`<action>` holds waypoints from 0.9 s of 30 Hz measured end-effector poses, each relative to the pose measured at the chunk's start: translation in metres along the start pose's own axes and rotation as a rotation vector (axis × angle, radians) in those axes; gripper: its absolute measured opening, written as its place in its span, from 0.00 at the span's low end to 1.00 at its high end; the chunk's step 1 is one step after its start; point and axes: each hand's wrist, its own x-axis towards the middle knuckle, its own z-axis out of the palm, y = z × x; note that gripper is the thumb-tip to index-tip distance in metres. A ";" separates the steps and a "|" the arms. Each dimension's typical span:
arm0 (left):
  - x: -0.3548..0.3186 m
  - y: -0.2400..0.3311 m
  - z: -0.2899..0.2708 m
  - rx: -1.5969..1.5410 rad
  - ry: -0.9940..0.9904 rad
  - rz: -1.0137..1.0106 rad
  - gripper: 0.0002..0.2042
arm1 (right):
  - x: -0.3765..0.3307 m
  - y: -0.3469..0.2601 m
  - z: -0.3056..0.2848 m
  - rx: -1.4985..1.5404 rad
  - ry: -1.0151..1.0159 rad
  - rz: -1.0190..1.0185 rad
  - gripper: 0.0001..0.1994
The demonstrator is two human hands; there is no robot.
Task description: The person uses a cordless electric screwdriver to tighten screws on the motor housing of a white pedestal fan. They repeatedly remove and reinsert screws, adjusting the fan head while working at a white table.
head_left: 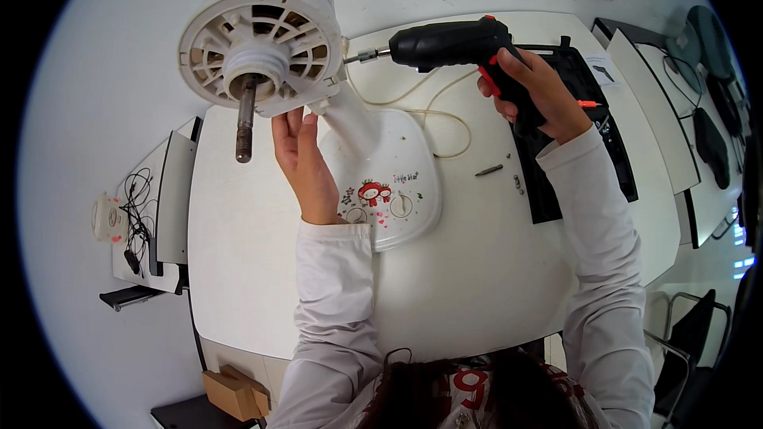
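Observation:
A white electric fan's motor head (262, 48), without blades or grille, stands at the upper left; its bare metal shaft (245, 123) points toward me. My left hand (308, 163) grips the underside of the head beside the neck, its fingertips partly hidden. My right hand (540, 95) is closed round the handle of a black and red cordless screwdriver (445, 44), a finger at the red trigger. The screwdriver's bit (367, 56) points left and meets the side of the head near the neck. Below is the fan's white base (397, 167) with cartoon strawberry figures and knobs.
A black open tool case (548, 191) lies at the right of the white table (469, 286). Near it are a loose screwdriver bit (489, 170) and several small metal parts (518, 183). A cream cord (465, 139) curls behind the base. Chairs (691, 334) stand at right.

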 end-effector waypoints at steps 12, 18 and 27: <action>0.001 -0.004 -0.005 0.011 0.006 0.005 0.21 | 0.001 0.002 0.001 0.025 0.000 -0.003 0.26; 0.000 -0.003 -0.006 -0.027 -0.014 -0.022 0.25 | 0.001 0.000 0.002 0.014 0.008 0.000 0.25; 0.000 -0.001 -0.006 -0.026 -0.018 -0.016 0.23 | 0.002 -0.001 0.002 0.035 0.006 0.001 0.25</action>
